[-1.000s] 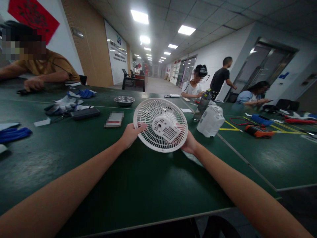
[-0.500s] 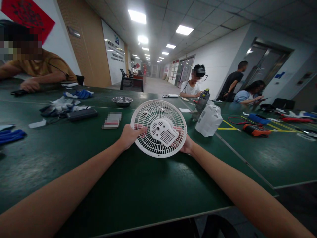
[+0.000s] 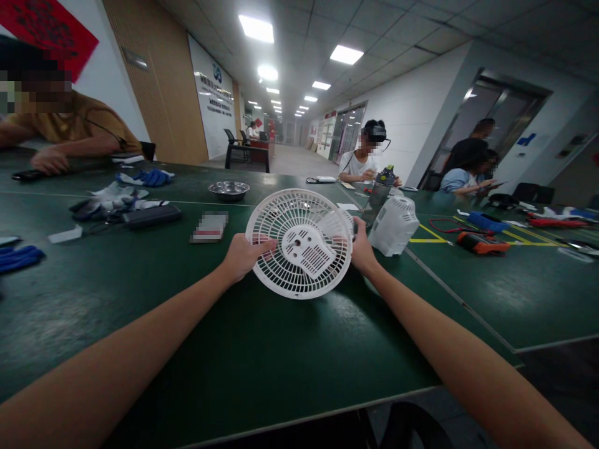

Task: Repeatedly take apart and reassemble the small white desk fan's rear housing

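A round white fan grille (image 3: 299, 287) is held upright above the table, its slotted motor housing (image 3: 311, 252) facing me. My left hand (image 3: 244, 255) is closed on its left rim, thumb over the front and fingers behind the bars. At the right rim, my right hand (image 3: 362, 249) is closed on a pale fan blade (image 3: 345, 221), which shows partly behind the bars and just past the rim. Most of the blade is hidden by the grille. Near my right hand, a white plastic fan base (image 3: 395, 226) stands on the table.
On the green table (image 3: 262, 362) are a metal bowl (image 3: 229, 190), a small blurred box (image 3: 209, 227), a black case (image 3: 152, 216) and blue gloves (image 3: 147, 178). A bottle (image 3: 381, 190) stands behind the base. An orange multimeter (image 3: 482, 242) lies right. Other people sit around the table.
My right hand has shifted from behind the grille outward to its right edge, bringing the pale blade into sight there. The left hand keeps its hold. A background person has moved right.
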{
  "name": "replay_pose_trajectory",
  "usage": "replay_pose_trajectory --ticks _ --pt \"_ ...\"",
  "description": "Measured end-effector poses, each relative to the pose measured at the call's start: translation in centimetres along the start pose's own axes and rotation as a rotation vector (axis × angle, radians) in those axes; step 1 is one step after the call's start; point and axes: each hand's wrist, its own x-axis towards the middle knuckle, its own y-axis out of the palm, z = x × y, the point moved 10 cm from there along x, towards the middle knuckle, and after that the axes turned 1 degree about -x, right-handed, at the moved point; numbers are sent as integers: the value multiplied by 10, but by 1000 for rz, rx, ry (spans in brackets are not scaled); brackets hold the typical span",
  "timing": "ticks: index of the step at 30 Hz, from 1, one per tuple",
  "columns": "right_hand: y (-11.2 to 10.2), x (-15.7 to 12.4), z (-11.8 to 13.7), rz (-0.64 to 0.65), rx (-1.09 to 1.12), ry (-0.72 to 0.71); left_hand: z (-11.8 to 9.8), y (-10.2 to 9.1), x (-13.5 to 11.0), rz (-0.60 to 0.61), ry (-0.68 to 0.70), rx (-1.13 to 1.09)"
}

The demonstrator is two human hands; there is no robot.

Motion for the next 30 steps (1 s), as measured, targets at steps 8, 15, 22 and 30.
replay_pose_trajectory --ticks 8,15,22,30 --pt "-52 20 -29 -180 -741 -12 20 -7 7 -48 -100 -28" --pt "-95 15 19 -552 -745 -324 30 -13 10 -74 -154 -16" --pt "-168 15 -48 -762 -534 95 35 -15 14 -71 -143 -43" --pt "-158 24 -107 -615 -416 346 29 -12 10 -64 -145 -77"
